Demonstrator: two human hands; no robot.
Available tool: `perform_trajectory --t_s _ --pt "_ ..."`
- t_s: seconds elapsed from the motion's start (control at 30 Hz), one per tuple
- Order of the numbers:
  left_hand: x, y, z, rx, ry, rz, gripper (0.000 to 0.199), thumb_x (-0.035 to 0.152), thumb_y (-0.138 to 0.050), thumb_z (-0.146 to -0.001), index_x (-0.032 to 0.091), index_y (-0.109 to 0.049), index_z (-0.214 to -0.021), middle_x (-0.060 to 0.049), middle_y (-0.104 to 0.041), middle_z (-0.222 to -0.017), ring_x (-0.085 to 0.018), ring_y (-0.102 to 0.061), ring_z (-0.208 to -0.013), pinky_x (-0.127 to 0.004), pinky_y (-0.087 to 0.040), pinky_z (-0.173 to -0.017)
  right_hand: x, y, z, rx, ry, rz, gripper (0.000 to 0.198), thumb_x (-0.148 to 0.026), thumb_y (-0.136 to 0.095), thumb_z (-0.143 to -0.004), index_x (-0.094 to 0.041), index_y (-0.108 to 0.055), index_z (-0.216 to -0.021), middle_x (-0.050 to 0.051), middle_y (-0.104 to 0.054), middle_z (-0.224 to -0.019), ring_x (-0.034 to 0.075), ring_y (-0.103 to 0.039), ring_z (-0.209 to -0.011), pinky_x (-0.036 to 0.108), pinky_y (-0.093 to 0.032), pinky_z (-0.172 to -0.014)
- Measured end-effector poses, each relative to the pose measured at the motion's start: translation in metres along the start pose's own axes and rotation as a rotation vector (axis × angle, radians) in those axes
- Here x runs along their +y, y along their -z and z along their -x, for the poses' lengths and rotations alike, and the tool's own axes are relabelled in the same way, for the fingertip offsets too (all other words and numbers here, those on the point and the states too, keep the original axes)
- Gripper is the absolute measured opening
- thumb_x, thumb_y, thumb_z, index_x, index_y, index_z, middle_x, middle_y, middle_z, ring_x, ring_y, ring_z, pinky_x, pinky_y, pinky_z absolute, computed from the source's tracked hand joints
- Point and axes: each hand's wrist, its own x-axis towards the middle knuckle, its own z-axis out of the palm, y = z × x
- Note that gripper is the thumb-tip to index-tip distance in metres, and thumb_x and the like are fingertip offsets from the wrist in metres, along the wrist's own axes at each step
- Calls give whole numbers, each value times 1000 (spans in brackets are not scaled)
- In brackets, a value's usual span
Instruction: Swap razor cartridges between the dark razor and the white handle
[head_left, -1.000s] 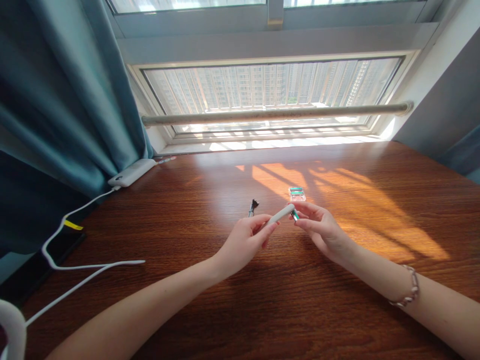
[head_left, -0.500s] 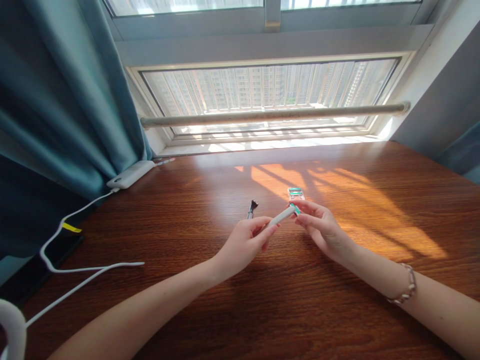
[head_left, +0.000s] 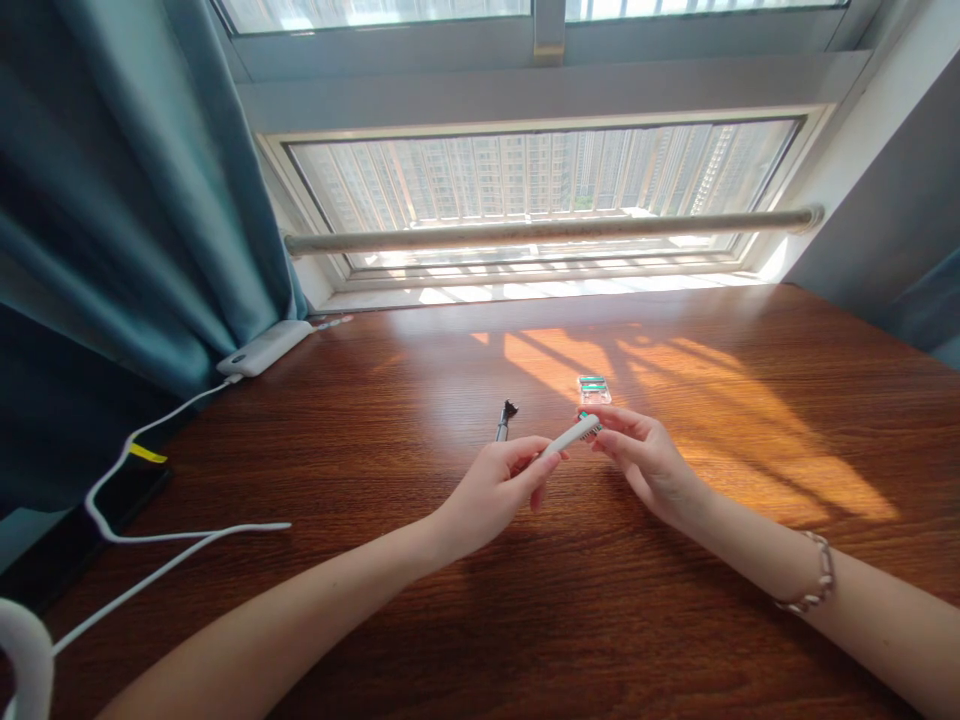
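white handle (head_left: 571, 435) in our left grip (head_left: 495, 490) is now covering more of the cartridge (head_left: 591, 434) our right grip (head_left: 649, 455) is pinching, obscuring any join.

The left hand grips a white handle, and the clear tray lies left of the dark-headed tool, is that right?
Not quite: the head view shows the clear tray lying right of the dark-headed tool. The left hand does grip the white handle.
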Motion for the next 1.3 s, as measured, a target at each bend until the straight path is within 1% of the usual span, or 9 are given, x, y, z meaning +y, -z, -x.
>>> perform_trajectory --t_s 0.1,0.27,0.5,0.63,0.73,0.93,1.1,1.23,1.3 --pt "0 0 0 -11 6 10 32 40 -39 -85 13 -58 -84 4 -45 -52 -8 -41 -51 -21 -33 -53 1 0 0 21 3 27 28 -26 -74 -61 -24 -69 -88 3 -67 -89 15 -55 -79 29 -39 -75" --pt "0 -1 0 -25 11 40 31 40 -40 -85 14 -57 -81 4 -45 -53 -8 -42 -51 -20 -33 -53 5 4 -4 64 43 33 26 -30 -74 -60 -24 -70 -85 3 -67 -87 15 -55 -74 29 -40 -69" --pt "0 -1 0 -22 19 49 34 40 -40 -84 12 -59 -85 3 -47 -51 -8 -42 -50 -20 -34 -52 8 5 -5 49 77 82 26 -29 -74 -60 -24 -69 -85 3 -67 -82 15 -55 -73 30 -41 -70" --pt "-1 -1 0 -13 27 6 34 41 -41 -84 13 -58 -76 4 -47 -51 -8 -43 -50 -20 -33 -51 7 5 -5 51 63 59 26 -28 -74 -60 -24 -69 -85 2 -66 -81 13 -53 -69 27 -41 -67" --pt "0 0 0 23 15 -6 32 40 -41 -84 14 -58 -78 4 -46 -51 -8 -42 -51 -20 -34 -53 6 4 -4 38 53 44 27 -26 -74 -60 -25 -69 -87 1 -66 -80 12 -52 -67 26 -40 -67" --pt "0 0 0 49 9 -23 34 41 -40 -84 13 -60 -82 4 -45 -51 -8 -41 -50 -20 -32 -52 5 2 -1 16 49 61 30 -26 -74 -59 -25 -69 -89 3 -66 -87 15 -54 -75 30 -40 -73" --pt "0 2 0 98 31 -51 35 41 -41 -83 14 -61 -89 4 -45 -51 -8 -41 -49 -20 -31 -48 4 1 -1 1 39 40 32 -25 -73 -60 -26 -68 -92 2 -65 -88 15 -53 -75 30 -40 -73" --pt "0 3 -1 87 9 -70 34 41 -40 -84 14 -60 -77 4 -45 -51 -9 -42 -51 -20 -33 -52 4 2 0 -38 22 21 33 -23 -73 -60 -26 -68 -92 2 -65 -90 17 -53 -80 31 -40 -74" --pt "-1 4 -2 100 17 -91 34 41 -41 -83 14 -60 -77 4 -45 -51 -9 -42 -50 -20 -33 -51 4 3 0 -55 20 13 32 -22 -72 -61 -26 -67 -93 2 -65 -92 17 -53 -83 30 -39 -75"
